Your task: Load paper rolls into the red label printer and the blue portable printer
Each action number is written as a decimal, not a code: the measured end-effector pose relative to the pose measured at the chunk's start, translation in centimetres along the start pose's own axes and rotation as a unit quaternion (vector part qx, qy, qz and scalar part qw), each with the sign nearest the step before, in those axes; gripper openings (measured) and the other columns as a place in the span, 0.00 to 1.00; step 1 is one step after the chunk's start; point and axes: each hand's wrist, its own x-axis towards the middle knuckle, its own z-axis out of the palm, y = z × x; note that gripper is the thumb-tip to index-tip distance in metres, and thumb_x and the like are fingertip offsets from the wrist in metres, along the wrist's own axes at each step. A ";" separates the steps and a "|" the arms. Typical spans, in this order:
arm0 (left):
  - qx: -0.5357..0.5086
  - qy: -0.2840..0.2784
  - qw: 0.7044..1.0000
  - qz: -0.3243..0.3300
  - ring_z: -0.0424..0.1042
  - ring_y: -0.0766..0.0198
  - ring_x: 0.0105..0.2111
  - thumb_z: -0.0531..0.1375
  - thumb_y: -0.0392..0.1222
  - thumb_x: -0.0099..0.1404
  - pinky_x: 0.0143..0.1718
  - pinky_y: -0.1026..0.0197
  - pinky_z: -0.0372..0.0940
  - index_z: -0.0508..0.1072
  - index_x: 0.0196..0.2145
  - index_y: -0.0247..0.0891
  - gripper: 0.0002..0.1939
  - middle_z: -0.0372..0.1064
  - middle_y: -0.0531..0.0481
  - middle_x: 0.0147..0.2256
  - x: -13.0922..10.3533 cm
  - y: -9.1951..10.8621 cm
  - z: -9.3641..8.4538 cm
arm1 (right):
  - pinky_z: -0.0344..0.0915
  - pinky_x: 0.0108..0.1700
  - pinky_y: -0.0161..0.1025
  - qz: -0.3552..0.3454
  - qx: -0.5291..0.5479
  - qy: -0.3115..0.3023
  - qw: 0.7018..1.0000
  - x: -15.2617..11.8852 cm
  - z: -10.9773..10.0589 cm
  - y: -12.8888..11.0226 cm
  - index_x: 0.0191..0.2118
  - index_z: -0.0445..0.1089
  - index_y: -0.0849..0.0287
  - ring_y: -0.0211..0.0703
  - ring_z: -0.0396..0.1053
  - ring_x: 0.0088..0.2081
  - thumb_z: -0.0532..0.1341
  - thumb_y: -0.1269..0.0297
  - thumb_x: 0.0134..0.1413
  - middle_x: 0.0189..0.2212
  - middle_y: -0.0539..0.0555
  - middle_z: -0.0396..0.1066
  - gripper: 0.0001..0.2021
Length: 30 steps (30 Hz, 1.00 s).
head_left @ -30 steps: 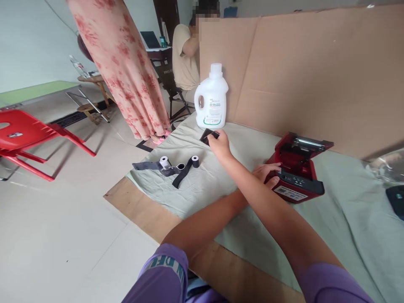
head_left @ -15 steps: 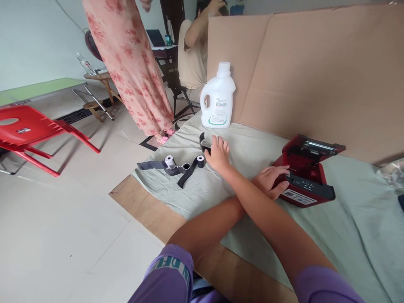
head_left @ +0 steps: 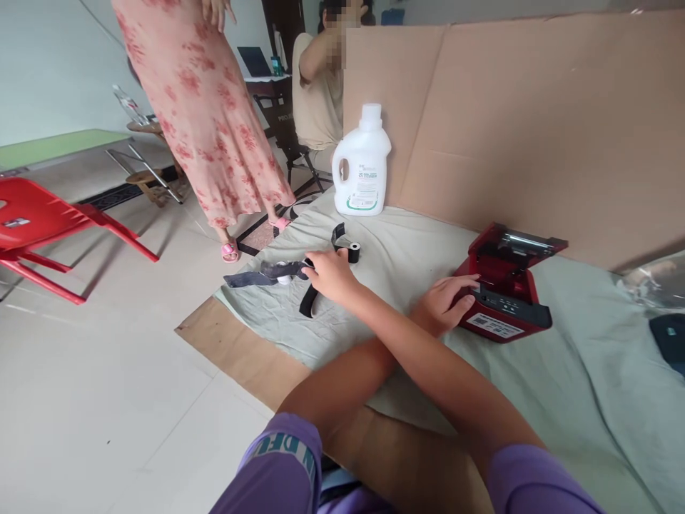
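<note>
My left hand (head_left: 443,303) grips the left corner of a small red-and-black printer (head_left: 500,318), fingers on top and thumb on its front. The printer's lid (head_left: 516,243) is raised. My right arm crosses over the left one. With its fingertips pinched together, my right hand (head_left: 332,275) is on a black paper roll, mostly hidden under the fingers. A loose dark strip (head_left: 243,279) trails left from there, over a white roll (head_left: 284,278). Another black strip (head_left: 309,301) hangs below the hand. A black roll with a white core (head_left: 354,252) stands just behind it.
A white detergent bottle (head_left: 364,164) stands behind the rolls, against a tall cardboard panel (head_left: 535,128). Clear plastic (head_left: 653,280) and a dark object (head_left: 668,335) lie at right. Two people are beyond the table; a red chair (head_left: 43,221) is at left.
My right hand has left the rear black roll and moved left and toward me onto another roll. My left hand stays on the printer. The view has shifted slightly.
</note>
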 end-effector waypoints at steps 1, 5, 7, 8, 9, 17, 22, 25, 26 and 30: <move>0.000 0.001 1.000 -0.005 0.65 0.56 0.59 0.52 0.40 0.71 0.62 0.51 0.57 0.68 0.50 0.43 0.12 0.67 0.44 0.59 0.0 -0.1 0.0 | 0.57 0.53 0.52 0.004 0.062 0.018 0.998 -0.2 -0.6 0.4 0.54 0.69 0.62 0.54 0.68 0.49 0.54 0.64 0.65 0.46 0.61 0.74 0.16; 0.002 -0.005 1.000 0.001 0.64 0.56 0.59 0.51 0.41 0.71 0.62 0.48 0.58 0.68 0.51 0.42 0.13 0.67 0.46 0.59 0.0 -0.6 0.2 | 0.68 0.41 0.41 0.061 0.304 0.060 0.949 -2.4 -3.7 2.7 0.65 0.52 0.58 0.42 0.74 0.38 0.51 0.64 0.64 0.52 0.59 0.68 0.25; -0.003 -0.013 1.000 0.011 0.64 0.56 0.60 0.51 0.42 0.71 0.63 0.48 0.58 0.67 0.51 0.41 0.13 0.66 0.44 0.59 0.0 -1.0 0.3 | 0.69 0.36 0.40 0.115 0.368 0.066 0.920 -4.8 -5.5 4.1 0.65 0.49 0.53 0.39 0.74 0.32 0.53 0.63 0.62 0.51 0.57 0.68 0.27; -0.005 -0.015 1.000 0.008 0.64 0.56 0.60 0.51 0.43 0.72 0.63 0.48 0.57 0.67 0.51 0.41 0.13 0.66 0.43 0.59 0.0 -1.3 0.4 | 0.69 0.35 0.40 0.141 0.387 0.074 0.908 -6.2 -6.5 4.8 0.64 0.50 0.52 0.38 0.74 0.30 0.55 0.63 0.60 0.50 0.56 0.69 0.27; -0.008 -0.015 1.000 0.002 0.64 0.55 0.60 0.51 0.43 0.72 0.64 0.48 0.57 0.67 0.51 0.40 0.14 0.65 0.42 0.60 -0.1 -1.5 0.5 | 0.70 0.36 0.40 0.167 0.400 0.083 0.897 -7.8 -7.6 5.6 0.62 0.52 0.51 0.38 0.74 0.29 0.57 0.63 0.59 0.48 0.55 0.70 0.26; -0.001 -0.019 0.997 -0.074 0.70 0.53 0.53 0.49 0.49 0.74 0.60 0.46 0.62 0.71 0.49 0.40 0.16 0.73 0.44 0.50 -0.6 -1.5 0.6 | 0.72 0.37 0.45 0.223 0.390 0.202 0.870 -21.2 -19.0 12.8 0.47 0.69 0.53 0.45 0.74 0.34 0.69 0.60 0.46 0.36 0.53 0.76 0.20; -0.018 -0.013 0.997 -0.073 0.64 0.54 0.60 0.50 0.46 0.73 0.60 0.49 0.60 0.68 0.52 0.41 0.14 0.65 0.43 0.60 -0.4 -0.4 0.5 | 0.71 0.41 0.48 0.234 0.154 0.141 0.950 -23.9 -22.3 16.9 0.54 0.73 0.51 0.49 0.74 0.37 0.62 0.62 0.55 0.41 0.53 0.77 0.20; -0.020 -0.014 0.996 -0.082 0.64 0.55 0.60 0.50 0.44 0.73 0.59 0.50 0.60 0.68 0.51 0.41 0.13 0.64 0.43 0.61 -0.4 -0.2 0.6 | 0.68 0.50 0.48 0.254 0.021 0.057 0.965 -22.8 -21.4 18.7 0.54 0.72 0.55 0.51 0.73 0.47 0.58 0.70 0.58 0.50 0.55 0.75 0.19; -0.021 -0.015 0.996 -0.081 0.64 0.55 0.60 0.50 0.44 0.73 0.59 0.50 0.60 0.68 0.51 0.41 0.13 0.64 0.43 0.61 -0.5 -0.3 0.6 | 0.67 0.52 0.47 0.264 -0.011 0.036 0.964 -22.3 -20.9 19.1 0.54 0.71 0.57 0.52 0.72 0.50 0.57 0.71 0.58 0.51 0.57 0.74 0.18; -0.018 -0.023 0.997 -0.078 0.63 0.55 0.61 0.50 0.43 0.72 0.59 0.51 0.60 0.67 0.52 0.41 0.13 0.62 0.43 0.62 -0.5 -0.4 0.7 | 0.63 0.53 0.45 0.296 -0.111 -0.021 0.948 -20.3 -19.5 19.8 0.52 0.70 0.62 0.53 0.70 0.53 0.57 0.71 0.60 0.52 0.62 0.73 0.15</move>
